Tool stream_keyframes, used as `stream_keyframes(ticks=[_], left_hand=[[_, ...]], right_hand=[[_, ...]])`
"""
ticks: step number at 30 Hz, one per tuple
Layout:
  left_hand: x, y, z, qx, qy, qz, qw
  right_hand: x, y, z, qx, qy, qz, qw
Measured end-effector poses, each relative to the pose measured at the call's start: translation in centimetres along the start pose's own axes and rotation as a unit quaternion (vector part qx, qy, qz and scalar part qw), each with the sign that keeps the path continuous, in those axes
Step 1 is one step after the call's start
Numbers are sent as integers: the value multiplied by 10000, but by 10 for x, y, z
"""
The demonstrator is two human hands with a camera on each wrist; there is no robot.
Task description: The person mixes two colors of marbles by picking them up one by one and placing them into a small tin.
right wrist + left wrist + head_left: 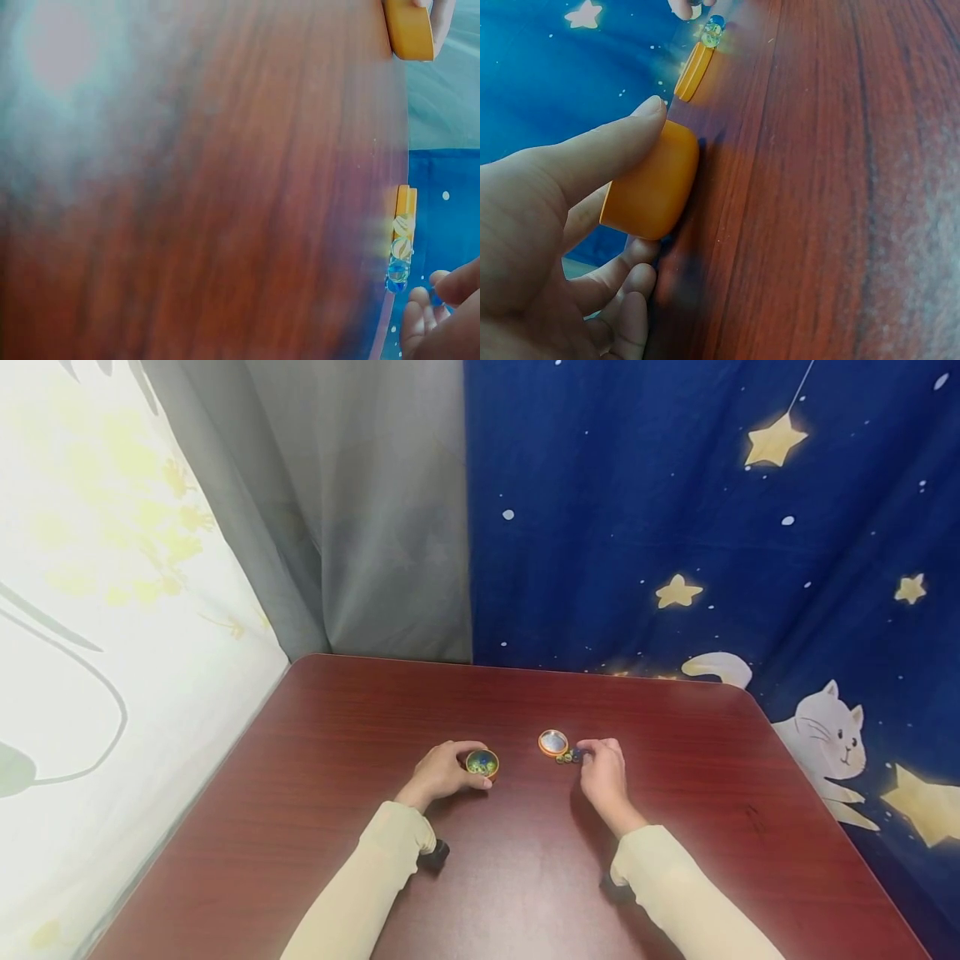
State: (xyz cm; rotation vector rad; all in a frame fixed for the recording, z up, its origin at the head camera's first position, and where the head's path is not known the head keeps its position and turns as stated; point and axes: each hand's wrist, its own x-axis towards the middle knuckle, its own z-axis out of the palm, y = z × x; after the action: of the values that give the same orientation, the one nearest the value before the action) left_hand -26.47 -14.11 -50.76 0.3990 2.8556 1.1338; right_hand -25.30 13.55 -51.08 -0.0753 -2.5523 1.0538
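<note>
My left hand (441,772) grips a small round orange tin (492,773) between thumb and fingers, tilted a little with its mouth up. Several green and blue glass marbles (482,765) lie inside it. To its right, the shallow orange lid (553,743) rests on the table with its pale inner face up. A short row of loose marbles (401,247) sits against the lid's near edge. Beside them, my right hand (604,770) pinches a blue marble (436,297) between thumb and fingertips, partly hidden by the fingers.
Both hands work over a dark red wood-grain table (495,893). Behind its far edge hang a grey curtain (390,510) and a blue curtain (600,527) with stars and a cat. A white patterned curtain (135,710) hangs along the left side.
</note>
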Motion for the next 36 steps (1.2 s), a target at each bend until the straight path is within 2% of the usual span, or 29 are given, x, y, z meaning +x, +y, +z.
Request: stream_keyframes(ticks=[8, 15, 22, 36], left_hand=[[0, -1, 1, 19, 1, 30, 10000], [-1, 0, 1, 17, 2, 2, 10000], [-3, 2, 1, -19, 4, 21, 10000], [-2, 2, 1, -49, 11, 16, 10000]], right_hand=[[-2, -4, 4, 283, 311, -270, 9987], [-7, -11, 6, 405, 5, -268, 9988], [-11, -20, 8, 245, -266, -261, 9990], [-19, -31, 16, 415, -393, -250, 9981]])
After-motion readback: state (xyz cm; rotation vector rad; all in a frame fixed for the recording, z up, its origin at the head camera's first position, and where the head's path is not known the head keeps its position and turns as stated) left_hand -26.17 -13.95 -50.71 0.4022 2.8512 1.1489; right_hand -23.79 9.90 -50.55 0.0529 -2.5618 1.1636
